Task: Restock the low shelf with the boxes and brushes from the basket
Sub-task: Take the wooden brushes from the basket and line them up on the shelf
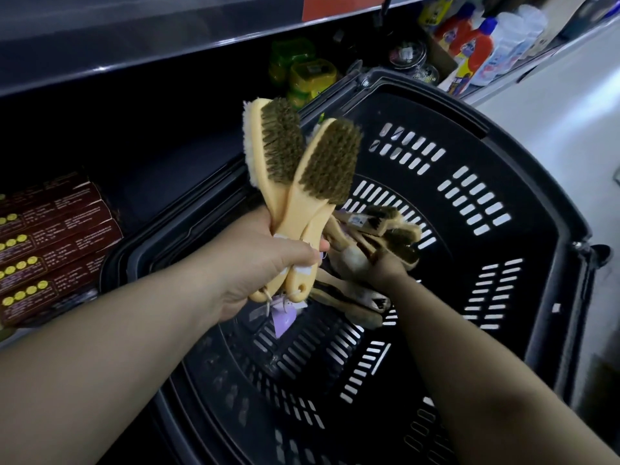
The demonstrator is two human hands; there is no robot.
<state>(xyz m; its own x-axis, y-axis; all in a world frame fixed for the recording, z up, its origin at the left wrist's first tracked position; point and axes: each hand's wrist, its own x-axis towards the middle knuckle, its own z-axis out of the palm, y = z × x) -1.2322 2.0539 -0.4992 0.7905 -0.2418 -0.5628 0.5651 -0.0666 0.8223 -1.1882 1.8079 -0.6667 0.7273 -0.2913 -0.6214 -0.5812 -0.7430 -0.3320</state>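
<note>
My left hand (268,263) grips the handles of several pale wooden brushes (302,169), their brown bristle heads pointing up over the black basket's left rim. Purple tags dangle from the handle ends. My right hand (385,266) reaches down into the basket (503,203) and closes around a brush in the pile of brushes (379,229) lying on its floor. Dark red boxes (50,243) with yellow dots lie stacked on the low shelf at the left.
Yellow-green packs (305,75) stand at the back of the low shelf. An upper shelf edge (167,38) runs overhead. Red, white and blue bottles (479,41) stand at the upper right. A pale floor (570,102) lies to the basket's right.
</note>
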